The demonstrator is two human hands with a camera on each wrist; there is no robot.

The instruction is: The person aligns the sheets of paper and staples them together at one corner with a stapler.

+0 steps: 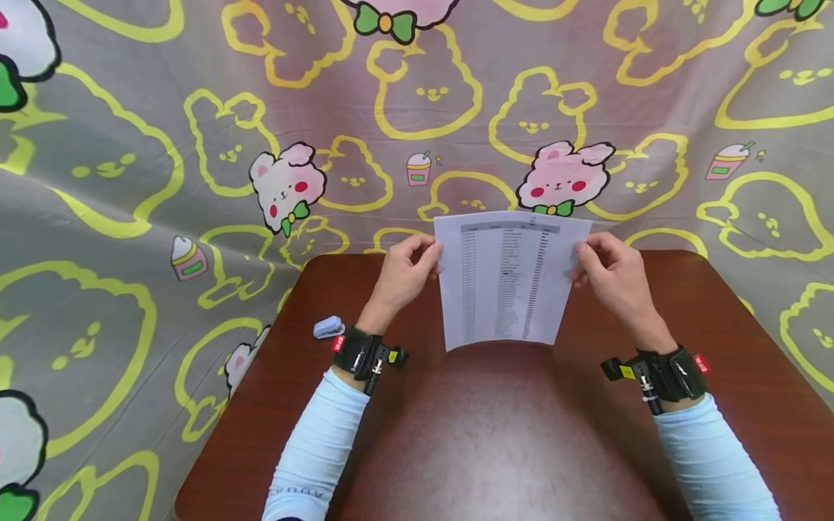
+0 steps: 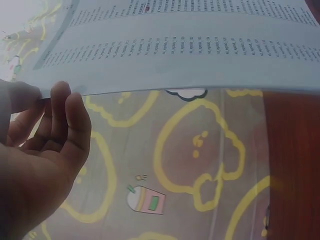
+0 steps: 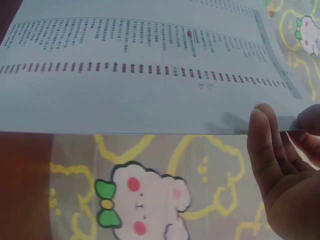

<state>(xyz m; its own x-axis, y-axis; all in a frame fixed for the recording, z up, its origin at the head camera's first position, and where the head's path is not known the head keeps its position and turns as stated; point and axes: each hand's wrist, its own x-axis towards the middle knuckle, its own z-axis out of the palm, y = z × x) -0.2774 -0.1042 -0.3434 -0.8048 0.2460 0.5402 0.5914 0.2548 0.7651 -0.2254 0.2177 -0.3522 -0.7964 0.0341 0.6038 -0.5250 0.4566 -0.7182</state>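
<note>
A white sheet of paper (image 1: pixel 485 289), printed with columns of text under a grey header band, is held up over the table, its printed side facing the head camera. My left hand (image 1: pixel 407 271) pinches its left edge near the top corner, thumb in front. At the opposite edge, my right hand (image 1: pixel 615 278) pinches the paper at about the same height. The sheet bows slightly between them. In the right wrist view the paper (image 3: pixel 125 110) carries small handwritten marks beside one column. The left wrist view shows the thumb and fingertips (image 2: pixel 77 107) at the paper's edge.
A small pale blue stapler (image 1: pixel 329 328) lies on the brown table (image 1: pixel 495 427), left of my left wrist. Behind the table hangs a grey cloth (image 1: pixel 449 166) with yellow outlines and cartoon animals. Both wrists wear black straps with small devices.
</note>
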